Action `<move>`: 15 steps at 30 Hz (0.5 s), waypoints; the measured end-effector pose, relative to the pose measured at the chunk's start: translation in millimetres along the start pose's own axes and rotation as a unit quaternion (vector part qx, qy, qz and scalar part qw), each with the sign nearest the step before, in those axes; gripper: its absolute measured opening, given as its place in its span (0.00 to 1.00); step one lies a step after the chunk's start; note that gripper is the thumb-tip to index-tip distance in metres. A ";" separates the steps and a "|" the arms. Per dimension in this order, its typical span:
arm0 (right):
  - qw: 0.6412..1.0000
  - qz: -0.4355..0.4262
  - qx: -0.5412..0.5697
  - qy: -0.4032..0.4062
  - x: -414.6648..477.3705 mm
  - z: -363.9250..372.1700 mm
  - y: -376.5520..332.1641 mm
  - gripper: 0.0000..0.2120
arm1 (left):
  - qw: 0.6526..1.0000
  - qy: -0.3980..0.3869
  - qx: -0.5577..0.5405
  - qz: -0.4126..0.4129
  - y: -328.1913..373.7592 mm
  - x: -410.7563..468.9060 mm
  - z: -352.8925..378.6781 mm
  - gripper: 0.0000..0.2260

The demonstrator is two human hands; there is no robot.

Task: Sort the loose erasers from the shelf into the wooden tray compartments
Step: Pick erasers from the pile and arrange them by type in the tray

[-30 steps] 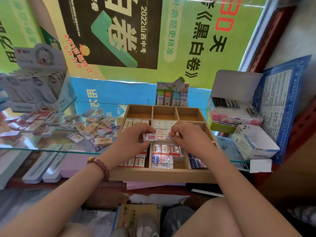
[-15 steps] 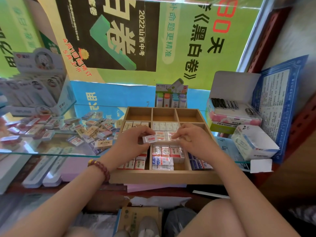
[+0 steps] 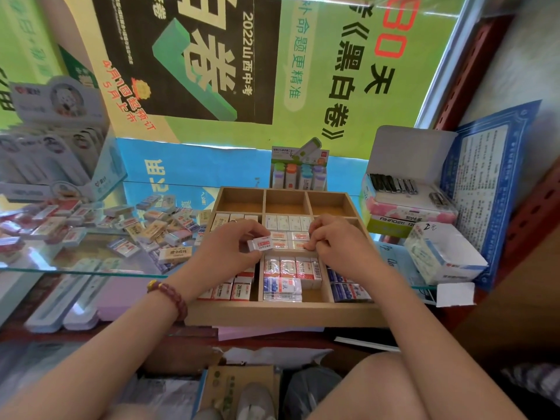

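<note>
Nearest, a beaded bracelet circles the left wrist. Just beyond it, the wooden tray pokes its front wall out past the front edge of the glass shelf. It has nine compartments, three rows of three. The front middle one holds three red-labelled erasers standing and two blue-labelled ones stacked flat, with bare wood in its near right corner. The left hand pinches one eraser between thumb and fingers, over the divider beside the centre compartment. The right hand has curled fingers, tips on the red-labelled erasers there; whether it grips one, I cannot tell. The three back compartments show bare wood. Loose erasers are heaped on the shelf beside the tray's left wall.
</note>
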State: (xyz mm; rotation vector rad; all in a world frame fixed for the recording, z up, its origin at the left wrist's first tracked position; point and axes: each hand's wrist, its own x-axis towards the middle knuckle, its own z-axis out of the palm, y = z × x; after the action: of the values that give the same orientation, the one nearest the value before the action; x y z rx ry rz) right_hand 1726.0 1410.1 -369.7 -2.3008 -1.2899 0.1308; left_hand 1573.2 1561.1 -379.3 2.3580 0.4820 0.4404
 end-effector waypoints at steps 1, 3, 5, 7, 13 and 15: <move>1.000 0.006 0.009 -0.002 0.5 0.1 0.8 0.08 | 1.000 0.000 -0.003 0.000 0.3 -0.1 -0.4 0.13; 1.000 0.023 0.012 -0.014 0.1 -2.4 1.5 0.09 | 1.000 0.003 -0.016 -0.002 0.9 0.4 -0.5 0.13; 0.999 0.036 0.021 -0.028 -1.0 -6.1 2.1 0.10 | 1.000 0.009 -0.022 -0.008 2.2 0.9 0.1 0.12; 0.997 0.036 0.045 -0.049 -3.0 -8.0 2.3 0.10 | 0.999 0.026 -0.028 -0.010 5.8 1.9 1.8 0.12; 0.980 0.014 0.188 0.068 -7.7 -13.5 0.7 0.13 | 0.993 0.091 -0.062 0.037 31.3 8.0 7.6 0.14; 0.960 -0.004 0.276 0.052 -9.5 -17.9 -1.0 0.12 | 0.992 0.090 -0.058 0.060 39.4 10.7 11.6 0.14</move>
State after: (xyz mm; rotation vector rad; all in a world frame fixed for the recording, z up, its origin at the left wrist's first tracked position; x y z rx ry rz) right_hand 1725.6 1396.0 -355.1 -1.7992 -1.0467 0.3190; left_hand 1596.2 1531.8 -358.8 2.2530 0.3858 0.7221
